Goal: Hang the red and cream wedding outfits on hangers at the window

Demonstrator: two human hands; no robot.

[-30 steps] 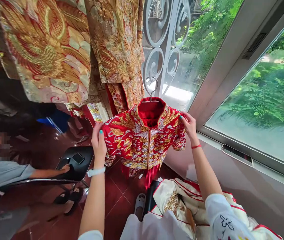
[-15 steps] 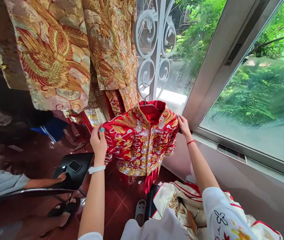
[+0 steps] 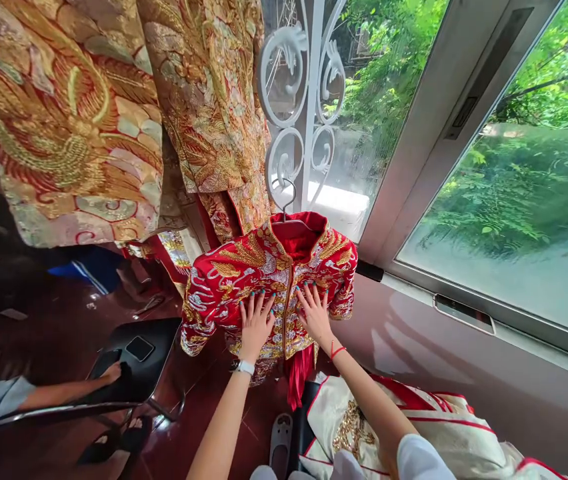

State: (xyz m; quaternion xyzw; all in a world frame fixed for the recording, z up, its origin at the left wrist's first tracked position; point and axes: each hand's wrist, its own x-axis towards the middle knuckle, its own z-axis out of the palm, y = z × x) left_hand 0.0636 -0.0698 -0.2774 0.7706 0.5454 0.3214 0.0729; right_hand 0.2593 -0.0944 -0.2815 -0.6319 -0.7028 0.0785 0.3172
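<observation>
A red embroidered jacket (image 3: 244, 267), worked in gold and silver, hangs on a hanger (image 3: 288, 207) in front of the window grille. My left hand (image 3: 257, 327) lies spread on the jacket's front, left of the centre closure. On the other side of that closure, my right hand (image 3: 315, 317) rests with fingers stretched out over the embroidery. Neither hand grips the cloth. Below the jacket's hem shows pleated red fabric (image 3: 300, 377).
Gold embroidered garments (image 3: 79, 133) hang at upper left. Cream clothing with red trim (image 3: 444, 427) lies in a heap at lower right. A black chair (image 3: 164, 337) bears a phone (image 3: 140, 348) and another person's hand (image 3: 112, 373). Another phone (image 3: 464, 315) lies on the window sill.
Both hands have let go of the jacket's shoulders and moved down and inward onto its front. The view has shifted slightly, and the jacket's sleeves now hang free.
</observation>
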